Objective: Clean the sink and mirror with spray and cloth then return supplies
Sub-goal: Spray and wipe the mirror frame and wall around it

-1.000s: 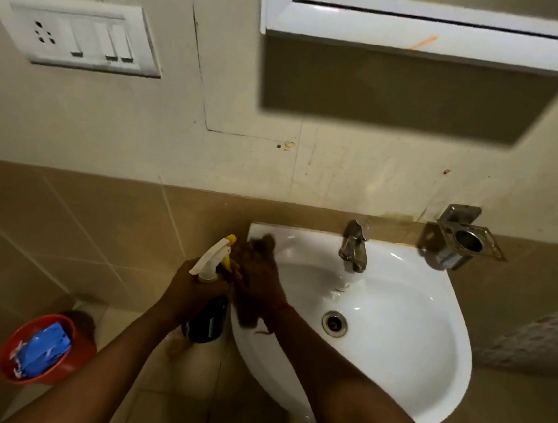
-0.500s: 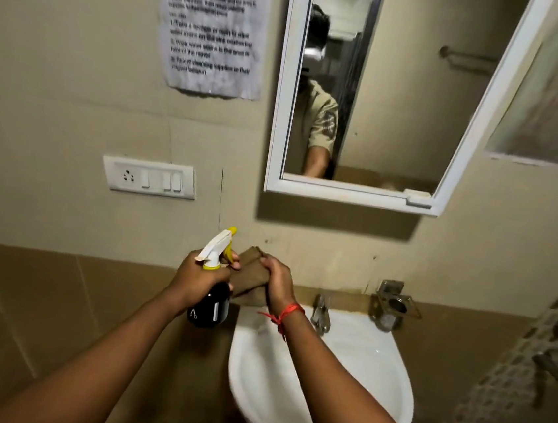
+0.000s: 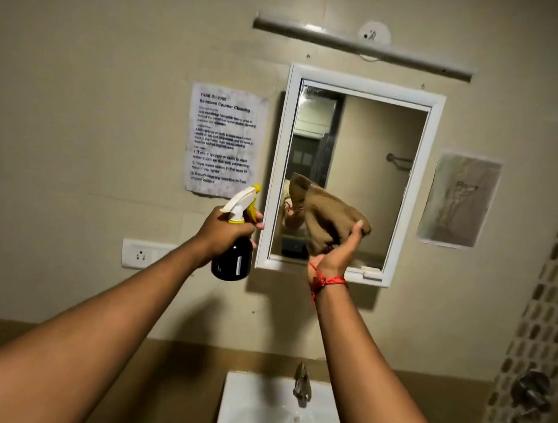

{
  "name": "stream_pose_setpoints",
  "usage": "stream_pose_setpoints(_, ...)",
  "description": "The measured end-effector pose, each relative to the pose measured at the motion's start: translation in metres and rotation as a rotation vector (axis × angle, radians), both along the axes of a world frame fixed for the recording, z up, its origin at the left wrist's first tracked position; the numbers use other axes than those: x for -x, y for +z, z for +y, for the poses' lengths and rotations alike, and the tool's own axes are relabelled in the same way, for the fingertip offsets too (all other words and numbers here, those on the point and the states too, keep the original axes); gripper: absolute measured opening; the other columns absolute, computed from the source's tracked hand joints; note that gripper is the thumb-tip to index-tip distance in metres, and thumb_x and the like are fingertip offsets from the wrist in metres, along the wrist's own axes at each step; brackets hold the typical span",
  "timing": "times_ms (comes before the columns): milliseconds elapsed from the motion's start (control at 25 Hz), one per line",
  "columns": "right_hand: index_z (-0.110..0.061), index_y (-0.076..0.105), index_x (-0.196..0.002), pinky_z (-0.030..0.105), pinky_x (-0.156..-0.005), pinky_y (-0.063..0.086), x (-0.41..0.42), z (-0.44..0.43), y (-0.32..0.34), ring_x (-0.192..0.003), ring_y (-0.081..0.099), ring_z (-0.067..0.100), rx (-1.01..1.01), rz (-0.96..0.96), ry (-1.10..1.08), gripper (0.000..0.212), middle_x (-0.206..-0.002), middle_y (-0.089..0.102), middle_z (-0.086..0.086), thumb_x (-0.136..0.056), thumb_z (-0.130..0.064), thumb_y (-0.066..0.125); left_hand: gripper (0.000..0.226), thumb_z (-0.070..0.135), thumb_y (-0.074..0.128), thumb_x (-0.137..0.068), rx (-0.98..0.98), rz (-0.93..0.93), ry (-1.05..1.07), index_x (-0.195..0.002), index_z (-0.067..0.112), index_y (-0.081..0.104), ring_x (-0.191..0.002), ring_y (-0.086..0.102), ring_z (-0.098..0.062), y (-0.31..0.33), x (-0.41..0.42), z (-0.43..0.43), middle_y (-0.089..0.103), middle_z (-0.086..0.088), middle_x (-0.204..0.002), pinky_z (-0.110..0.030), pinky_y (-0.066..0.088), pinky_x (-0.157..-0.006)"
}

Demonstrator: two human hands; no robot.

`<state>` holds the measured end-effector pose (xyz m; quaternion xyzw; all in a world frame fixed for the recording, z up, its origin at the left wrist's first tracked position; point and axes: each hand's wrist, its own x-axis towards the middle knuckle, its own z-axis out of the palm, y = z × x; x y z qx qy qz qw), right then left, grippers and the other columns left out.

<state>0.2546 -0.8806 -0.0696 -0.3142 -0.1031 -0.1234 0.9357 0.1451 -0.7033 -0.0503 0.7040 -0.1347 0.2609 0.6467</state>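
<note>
A white-framed mirror hangs on the wall straight ahead. My left hand grips a black spray bottle with a white and yellow trigger head, held just left of the mirror's lower corner, nozzle towards the glass. My right hand, with a red thread on its wrist, holds a bunched brown cloth up against the lower part of the mirror. The white sink with its metal tap sits below, between my forearms.
A printed task sheet is taped left of the mirror and a faded picture right of it. A switch plate sits under the sheet. A tube light runs above. Shower fittings stand at the right.
Both hands rose from the sink's left rim up to mirror height, carrying bottle and cloth. The view tilted up with them; the red bucket on the floor dropped out of sight.
</note>
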Motion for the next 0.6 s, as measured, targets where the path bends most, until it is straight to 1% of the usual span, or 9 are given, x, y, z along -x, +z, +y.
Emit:
stream_pose_setpoints(80, -0.011, 0.067, -0.124, 0.05, -0.11, 0.047, 0.003, -0.005, 0.028, -0.116, 0.066, 0.031, -0.098, 0.005, -0.003, 0.071, -0.129, 0.068, 0.015, -0.085, -0.069, 0.056, 0.047, 0.003, 0.06, -0.068, 0.011, -0.02, -0.019, -0.073, 0.048, 0.076, -0.091, 0.066, -0.026, 0.017, 0.0, -0.004, 0.067, -0.009, -0.093, -0.052, 0.06, -0.076)
stream_pose_setpoints(160, -0.012, 0.06, -0.134, 0.046, -0.103, 0.053, 0.006, -0.015, 0.064, -0.119, 0.063, 0.032, -0.105, -0.041, -0.053, 0.066, -0.129, 0.066, 0.012, -0.09, -0.061, 0.057, 0.047, 0.005, 0.059, -0.068, 0.016, -0.028, 0.016, -0.072, 0.048, 0.076, -0.088, 0.067, -0.028, 0.034, -0.005, -0.004, 0.069, -0.007, -0.093, -0.05, 0.061, -0.077)
stream_pose_setpoints(240, -0.018, 0.043, -0.151, 0.031, -0.081, 0.062, 0.006, -0.024, 0.097, -0.124, 0.06, 0.032, -0.075, -0.1, -0.144, 0.063, -0.139, 0.059, 0.008, -0.097, -0.047, 0.058, 0.035, 0.008, 0.061, -0.067, 0.034, -0.013, 0.096, -0.073, 0.039, 0.076, -0.085, 0.067, -0.033, 0.05, -0.02, 0.002, 0.071, -0.006, -0.094, -0.049, 0.061, -0.078)
stream_pose_setpoints(280, -0.02, 0.036, -0.155, 0.021, -0.066, 0.06, 0.003, -0.027, 0.108, -0.122, 0.059, 0.028, -0.045, -0.113, -0.199, 0.061, -0.14, 0.055, 0.006, -0.101, -0.038, 0.057, 0.026, 0.01, 0.063, -0.067, 0.046, -0.011, 0.136, -0.073, 0.032, 0.075, -0.084, 0.067, -0.037, 0.058, -0.026, 0.003, 0.072, -0.008, -0.094, -0.048, 0.061, -0.078)
stream_pose_setpoints(320, -0.021, 0.031, -0.157, 0.012, -0.058, 0.056, -0.003, -0.029, 0.116, -0.118, 0.06, 0.023, -0.017, -0.127, -0.275, 0.062, -0.139, 0.054, 0.003, -0.102, -0.032, 0.057, 0.018, 0.012, 0.066, -0.066, 0.05, -0.014, 0.168, -0.073, 0.026, 0.074, -0.082, 0.067, -0.038, 0.065, -0.034, 0.004, 0.073, -0.012, -0.095, -0.05, 0.06, -0.079)
stream_pose_setpoints(360, -0.021, 0.029, -0.158, 0.009, -0.06, 0.054, -0.006, -0.03, 0.124, -0.113, 0.06, 0.017, 0.009, -0.159, -0.335, 0.066, -0.136, 0.054, 0.0, -0.101, -0.027, 0.06, 0.014, 0.015, 0.067, -0.065, 0.047, -0.019, 0.196, -0.074, 0.024, 0.073, -0.081, 0.067, -0.037, 0.072, -0.042, 0.004, 0.074, -0.015, -0.097, -0.052, 0.06, -0.081)
stream_pose_setpoints(400, -0.021, 0.028, -0.159, 0.01, -0.072, 0.055, -0.014, -0.031, 0.13, -0.112, 0.061, 0.013, 0.053, -0.204, -0.387, 0.07, -0.134, 0.054, -0.003, -0.099, -0.024, 0.063, 0.013, 0.016, 0.068, -0.065, 0.039, -0.029, 0.212, -0.075, 0.023, 0.072, -0.08, 0.067, -0.035, 0.078, -0.05, 0.003, 0.074, -0.016, -0.098, -0.051, 0.06, -0.081)
stream_pose_setpoints(480, -0.022, 0.028, -0.159, 0.025, -0.1, 0.052, -0.035, -0.032, 0.141, -0.113, 0.063, 0.009, 0.183, -0.284, -0.471, 0.075, -0.13, 0.059, -0.008, -0.096, -0.025, 0.067, 0.017, 0.007, 0.067, -0.073, 0.039, -0.068, 0.203, -0.076, 0.023, 0.072, -0.079, 0.066, -0.034, 0.095, -0.061, -0.004, 0.072, -0.015, -0.096, -0.042, 0.061, -0.073)
stream_pose_setpoints(600, -0.027, 0.03, -0.158, 0.04, -0.112, 0.047, -0.072, -0.03, 0.163, -0.123, 0.063, 0.016, 0.305, -0.417, -0.544, 0.078, -0.136, 0.062, -0.001, -0.091, -0.044, 0.065, 0.025, 0.008, 0.067, -0.07, 0.061, -0.136, 0.191, -0.079, 0.03, 0.074, -0.074, 0.067, -0.03, 0.119, -0.081, -0.01, 0.071, -0.007, -0.092, -0.036, 0.059, -0.068)
